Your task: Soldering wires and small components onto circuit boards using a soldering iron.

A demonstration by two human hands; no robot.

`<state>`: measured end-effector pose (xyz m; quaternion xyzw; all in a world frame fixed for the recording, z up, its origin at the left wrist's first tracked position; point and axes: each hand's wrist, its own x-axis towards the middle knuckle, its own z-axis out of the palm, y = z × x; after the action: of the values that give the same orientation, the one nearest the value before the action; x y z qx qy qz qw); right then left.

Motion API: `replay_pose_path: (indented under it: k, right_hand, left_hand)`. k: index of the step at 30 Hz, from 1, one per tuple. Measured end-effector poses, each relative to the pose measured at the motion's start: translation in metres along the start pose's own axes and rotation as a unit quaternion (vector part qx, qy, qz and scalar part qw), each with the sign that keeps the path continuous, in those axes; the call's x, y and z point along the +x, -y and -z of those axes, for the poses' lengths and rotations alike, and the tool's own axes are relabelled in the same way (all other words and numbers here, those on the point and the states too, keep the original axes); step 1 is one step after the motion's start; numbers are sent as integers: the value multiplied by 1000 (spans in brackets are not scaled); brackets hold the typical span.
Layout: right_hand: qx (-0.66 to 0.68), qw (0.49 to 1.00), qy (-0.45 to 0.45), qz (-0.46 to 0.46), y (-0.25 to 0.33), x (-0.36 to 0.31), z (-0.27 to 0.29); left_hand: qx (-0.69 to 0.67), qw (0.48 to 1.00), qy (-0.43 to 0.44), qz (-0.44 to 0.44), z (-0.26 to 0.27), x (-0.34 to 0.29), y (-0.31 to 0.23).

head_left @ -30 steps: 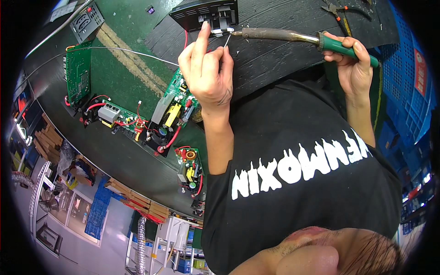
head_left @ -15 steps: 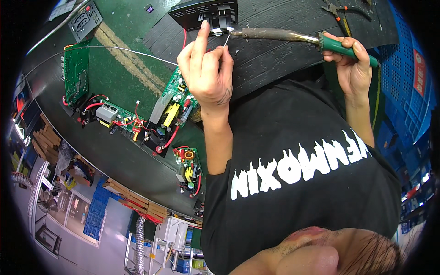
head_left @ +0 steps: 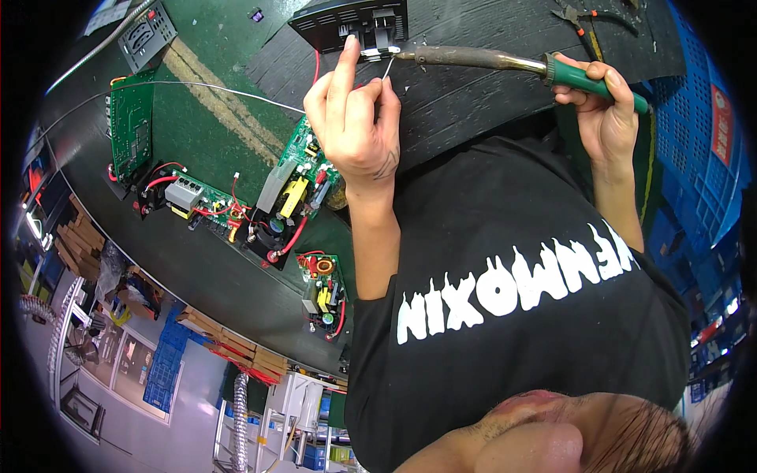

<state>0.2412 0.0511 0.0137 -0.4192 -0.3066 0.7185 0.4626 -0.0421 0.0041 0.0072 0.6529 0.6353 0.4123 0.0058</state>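
My right hand [head_left: 605, 102] is closed round the green handle of a soldering iron [head_left: 473, 57], held nearly level. Its tip touches or nearly touches a pale metal terminal at the lower edge of a black slotted panel [head_left: 323, 33], which stands tilted at the far side. My left hand [head_left: 356, 130] pinches a thin silvery solder wire [head_left: 244, 91]. The wire's short end rises from the fingertips to the iron's tip, while its long part trails off leftward. One finger of this hand is stretched up against the panel. A red wire hangs beside the panel.
Left of my left hand lie circuit boards with parts [head_left: 292, 197], another small board [head_left: 322, 296] and an upright green board [head_left: 132, 130]. A grey socket plate [head_left: 147, 35] lies far left. Orange-handled pliers [head_left: 583, 27] rest far right, near a blue perforated crate [head_left: 698, 102].
The panel, the iron and my left hand have shifted very slightly to the left. Both grips look the same.
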Motion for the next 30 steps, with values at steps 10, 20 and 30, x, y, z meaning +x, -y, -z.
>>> replay_pose_path:
  k: [10, 20, 30]
  right_hand:
    - [-1, 1000, -8, 4, 2, 0, 4]
    - [8, 1000, -10, 4, 8, -4, 6]
    - [36, 999, -21, 3, 13, -1, 1]
  left_hand:
    - [-23, 1000, -8, 14, 0, 1, 1]
    - [-20, 1000, -9, 14, -1, -1, 1]
    - [23, 999, -17, 18, 0, 1, -3]
